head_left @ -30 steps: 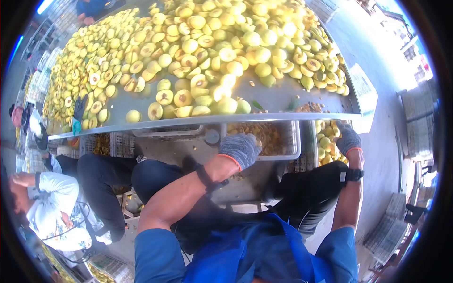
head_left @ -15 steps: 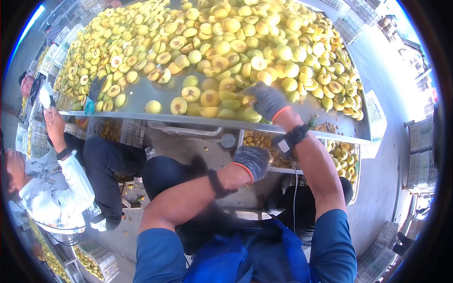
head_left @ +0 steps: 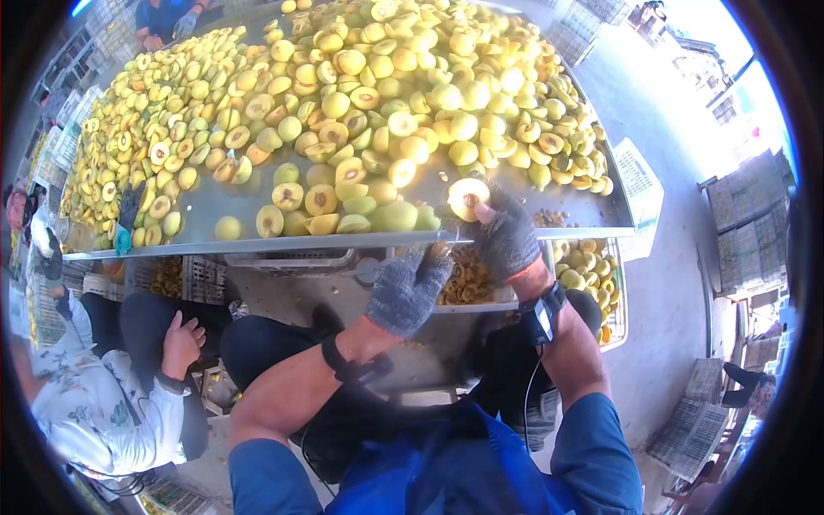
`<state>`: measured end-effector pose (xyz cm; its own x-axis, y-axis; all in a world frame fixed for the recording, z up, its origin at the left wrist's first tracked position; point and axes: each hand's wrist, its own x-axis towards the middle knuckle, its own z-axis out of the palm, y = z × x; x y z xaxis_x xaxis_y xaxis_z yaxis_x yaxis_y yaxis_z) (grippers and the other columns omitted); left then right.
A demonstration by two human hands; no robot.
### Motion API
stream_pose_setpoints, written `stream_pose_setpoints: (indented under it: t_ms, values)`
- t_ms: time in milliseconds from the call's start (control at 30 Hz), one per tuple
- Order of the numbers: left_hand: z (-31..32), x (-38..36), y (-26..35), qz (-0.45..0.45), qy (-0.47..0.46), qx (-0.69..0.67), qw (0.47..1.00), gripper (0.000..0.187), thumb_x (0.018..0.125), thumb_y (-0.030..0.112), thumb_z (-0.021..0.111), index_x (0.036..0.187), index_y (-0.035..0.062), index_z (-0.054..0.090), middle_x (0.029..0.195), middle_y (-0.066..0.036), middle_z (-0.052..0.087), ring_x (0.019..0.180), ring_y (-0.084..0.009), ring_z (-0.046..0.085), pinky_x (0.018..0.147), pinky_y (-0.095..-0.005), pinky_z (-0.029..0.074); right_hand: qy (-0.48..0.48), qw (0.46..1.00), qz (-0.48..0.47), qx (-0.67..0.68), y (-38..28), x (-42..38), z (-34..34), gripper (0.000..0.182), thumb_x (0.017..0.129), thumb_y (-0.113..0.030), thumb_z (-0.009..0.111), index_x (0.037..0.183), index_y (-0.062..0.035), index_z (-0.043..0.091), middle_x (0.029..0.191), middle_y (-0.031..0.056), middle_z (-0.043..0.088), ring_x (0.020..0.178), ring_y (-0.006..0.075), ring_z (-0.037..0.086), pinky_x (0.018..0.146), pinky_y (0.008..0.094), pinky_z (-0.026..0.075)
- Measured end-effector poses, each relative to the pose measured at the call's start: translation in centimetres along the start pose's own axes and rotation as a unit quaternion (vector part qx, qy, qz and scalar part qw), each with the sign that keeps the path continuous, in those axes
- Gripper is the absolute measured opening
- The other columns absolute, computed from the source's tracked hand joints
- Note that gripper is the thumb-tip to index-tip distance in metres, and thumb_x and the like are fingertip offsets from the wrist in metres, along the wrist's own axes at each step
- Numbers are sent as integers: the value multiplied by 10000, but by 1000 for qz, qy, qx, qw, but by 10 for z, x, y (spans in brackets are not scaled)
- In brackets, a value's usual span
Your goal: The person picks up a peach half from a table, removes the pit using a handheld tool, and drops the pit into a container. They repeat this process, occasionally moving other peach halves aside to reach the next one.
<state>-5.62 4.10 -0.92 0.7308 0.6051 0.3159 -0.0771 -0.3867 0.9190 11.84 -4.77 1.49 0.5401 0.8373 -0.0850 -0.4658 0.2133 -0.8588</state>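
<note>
Metal sorting table [head_left: 515,184] heaped with halved yellow fruit.
Gloved right hand [head_left: 506,240] pinches a pale fruit half [head_left: 468,197], cut face showing, at the table's edge; left hand [head_left: 408,287] spread, holding nothing.

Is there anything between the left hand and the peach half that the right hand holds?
Nothing visible. The right hand holds a peach half just above the table edge. The left hand is lower, in front of the edge, fingers open, with only open air between it and the fruit.
</note>
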Motion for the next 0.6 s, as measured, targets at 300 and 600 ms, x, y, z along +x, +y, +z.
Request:
stream_pose_setpoints:
  t_ms: [300, 600]
  values:
    - [15, 7, -6, -2, 11, 67, 998, 168, 902, 130, 708, 1008, 2, 681, 751, -154, 676, 643, -209, 622, 640, -369, 505, 0, 985, -61, -163, 15, -20, -14, 424, 929, -33, 653, 1339, -6, 546, 1191, 83, 654, 1110, 155, 603, 918, 317, 539]
    - [20, 10, 0, 158, 20, 182, 970, 275, 870, 176, 735, 1071, 11, 644, 825, -178, 668, 677, -380, 643, 607, -437, 503, -96, 995, -8, 23, 10, -19, -28, 456, 849, -33, 673, 1286, 12, 548, 1132, 125, 647, 1055, 229, 631, 901, 366, 542]
